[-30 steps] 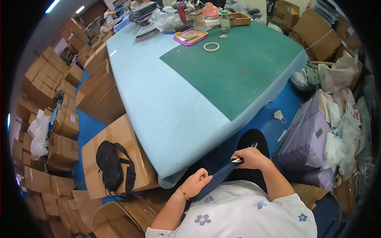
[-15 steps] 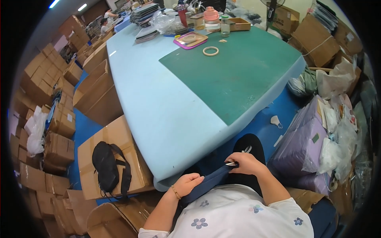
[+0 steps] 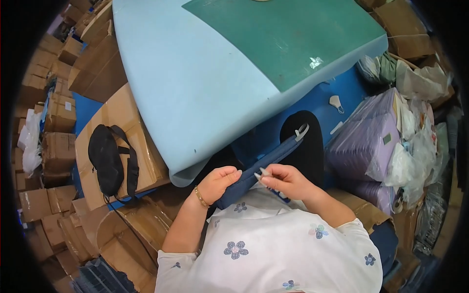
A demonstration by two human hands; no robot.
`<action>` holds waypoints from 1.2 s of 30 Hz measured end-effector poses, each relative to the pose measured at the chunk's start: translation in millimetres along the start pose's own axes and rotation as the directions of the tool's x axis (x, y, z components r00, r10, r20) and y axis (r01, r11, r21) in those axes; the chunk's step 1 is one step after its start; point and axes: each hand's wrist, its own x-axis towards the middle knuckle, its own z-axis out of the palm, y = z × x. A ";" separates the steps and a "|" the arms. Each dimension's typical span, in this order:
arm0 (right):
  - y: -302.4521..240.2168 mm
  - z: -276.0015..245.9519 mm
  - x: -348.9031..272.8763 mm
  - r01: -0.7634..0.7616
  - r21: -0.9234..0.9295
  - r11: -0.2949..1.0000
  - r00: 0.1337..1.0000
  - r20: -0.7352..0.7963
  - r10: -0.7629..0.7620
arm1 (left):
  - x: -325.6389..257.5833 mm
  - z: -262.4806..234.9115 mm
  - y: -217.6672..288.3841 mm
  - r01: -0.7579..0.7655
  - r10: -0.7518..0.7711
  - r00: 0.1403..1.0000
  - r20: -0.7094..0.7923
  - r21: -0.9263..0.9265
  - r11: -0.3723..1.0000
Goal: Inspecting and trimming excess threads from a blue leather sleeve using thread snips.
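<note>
A long, narrow piece of navy fabric (image 3: 251,177) stretches slantwise over my lap, with a white loop (image 3: 302,132) at its far end on my right knee. My left hand (image 3: 219,184) is closed on its near part, thumb on top. My right hand (image 3: 288,181) is pinched beside the fabric's middle. Pale pointed tips stick out between its fingers, apparently of a small silver-tipped tool (image 3: 259,175) like thread snips, mostly hidden by the hand. Something dark blue shows under the right palm.
Ahead stands a table with a light blue cover (image 3: 166,88) and a green mat (image 3: 293,44). To the left, a black pouch with a strap (image 3: 108,161) lies on a carton (image 3: 88,183). Wrapped purple stacks (image 3: 364,141) stand at right; a white mask (image 3: 336,103) lies on the blue floor.
The view has tipped down toward my lap. My right hand has left the fabric's far end and come nearer my left hand, baring the white loop. My left hand keeps its hold.
</note>
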 end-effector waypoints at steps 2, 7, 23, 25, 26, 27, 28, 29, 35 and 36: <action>-5.1 9.7 0.7 -0.016 0.003 1.000 0.998 0.068 0.016 | -1.1 -2.1 -3.9 0.013 -0.012 1.000 0.026 -0.036 0.999; -11.0 20.4 10.1 -0.003 -0.218 0.976 0.993 0.118 0.030 | -4.2 8.7 -3.9 0.098 -0.098 0.995 0.015 -0.225 0.969; -25.1 7.6 12.1 -0.372 -0.130 0.919 0.886 0.245 0.393 | -19.6 37.9 -19.1 -0.084 0.077 0.990 -0.120 -0.060 0.995; -25.1 7.0 12.4 -0.377 -0.153 0.913 0.879 0.252 0.405 | -19.8 39.6 -20.1 -0.096 0.090 0.988 -0.125 -0.044 0.994; -23.9 6.7 12.5 -0.397 -0.133 0.908 0.869 0.263 0.418 | -20.0 39.6 -20.9 -0.109 0.104 0.986 -0.127 -0.029 0.994; -23.5 6.6 12.4 -0.416 -0.113 0.902 0.860 0.275 0.430 | -20.7 39.5 -21.3 -0.122 0.119 0.984 -0.129 -0.014 0.992; -23.6 6.6 11.8 -0.417 -0.112 0.902 0.860 0.273 0.431 | -21.1 38.1 -23.6 -0.121 0.118 0.985 -0.127 -0.014 0.993; -23.8 6.7 11.2 -0.421 -0.114 0.900 0.857 0.274 0.436 | -21.1 35.6 -27.3 -0.124 0.121 0.988 -0.098 -0.022 0.992; -22.0 7.5 10.3 -0.437 -0.113 0.892 0.848 0.278 0.451 | -22.8 40.8 -25.7 -0.148 0.149 0.984 -0.102 0.015 0.989; -22.2 7.3 10.6 -0.441 -0.131 0.888 0.845 0.273 0.460 | -22.1 42.8 -24.2 -0.145 0.148 0.981 -0.123 0.031 0.989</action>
